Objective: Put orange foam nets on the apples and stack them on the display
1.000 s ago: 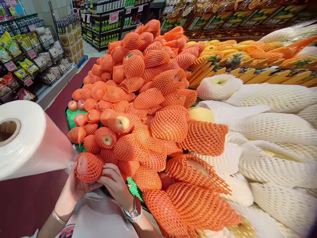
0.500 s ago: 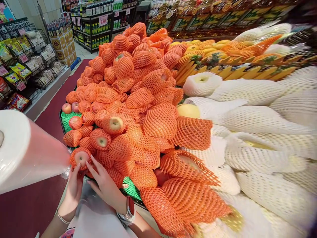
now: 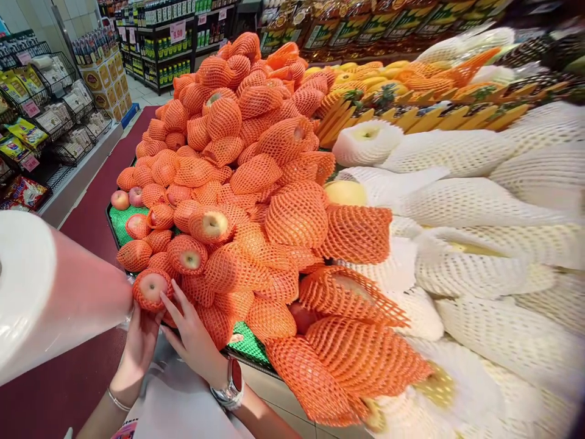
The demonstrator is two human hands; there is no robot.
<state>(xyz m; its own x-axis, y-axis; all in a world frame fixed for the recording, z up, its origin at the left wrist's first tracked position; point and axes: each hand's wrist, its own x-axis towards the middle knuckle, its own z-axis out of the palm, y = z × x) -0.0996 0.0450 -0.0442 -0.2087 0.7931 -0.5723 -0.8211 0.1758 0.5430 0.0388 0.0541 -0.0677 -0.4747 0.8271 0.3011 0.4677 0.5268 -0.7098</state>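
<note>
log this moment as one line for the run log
left hand: cradles red apple in orange foam net | right hand: fingers on same apple | beside: roll of clear plastic bags | behind: pile of netted apples

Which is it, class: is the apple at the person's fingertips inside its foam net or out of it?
Inside: orange mesh rings the apple, top exposed.

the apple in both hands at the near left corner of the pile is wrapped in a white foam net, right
Not quite. The head view shows the apple in an orange foam net, not a white one. The left hand and right hand do touch it at the near left corner of the pile; the white nets wrap the fruit to the right.
</note>
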